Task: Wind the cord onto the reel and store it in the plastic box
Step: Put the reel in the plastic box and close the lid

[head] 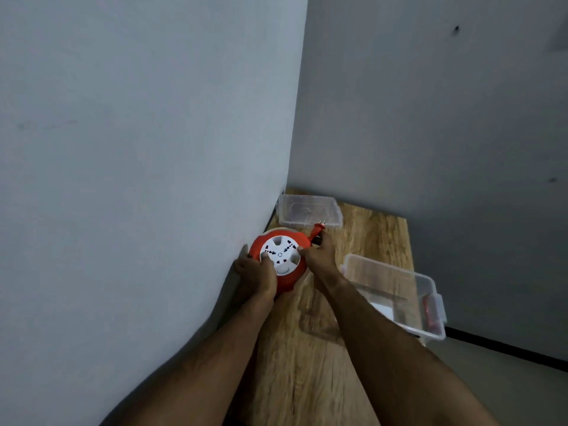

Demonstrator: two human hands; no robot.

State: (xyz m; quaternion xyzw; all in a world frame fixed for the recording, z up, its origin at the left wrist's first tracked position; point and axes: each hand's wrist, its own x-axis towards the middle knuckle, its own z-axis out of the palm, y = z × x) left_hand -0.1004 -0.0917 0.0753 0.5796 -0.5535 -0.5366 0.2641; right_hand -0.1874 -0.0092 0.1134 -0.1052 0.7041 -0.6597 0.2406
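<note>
Both hands held the reel (281,259). The left hand (256,275) gripped its near left edge, fingers curled round the orange rim and the thumb lying on the white centre face. The right hand (318,256) came in from the right, its fingertips pinching at the edge of the white face near the top right of the reel; how firmly it held could not be told. The reel was tilted up toward the camera over the wooden table (310,348), close beside the wall (138,179) on the left. Its white face showed socket holes. The orange plug (318,227) stuck out from the reel's upper right, its two pins pointing away, just beyond the right hand.

Behind the reel, at the far end of the table, lay the clear lid (309,212). To the right, at the table's right edge, stood the open plastic box (396,293), with a red clasp visible at its far side. A second grey wall (445,118) rose behind the table.
</note>
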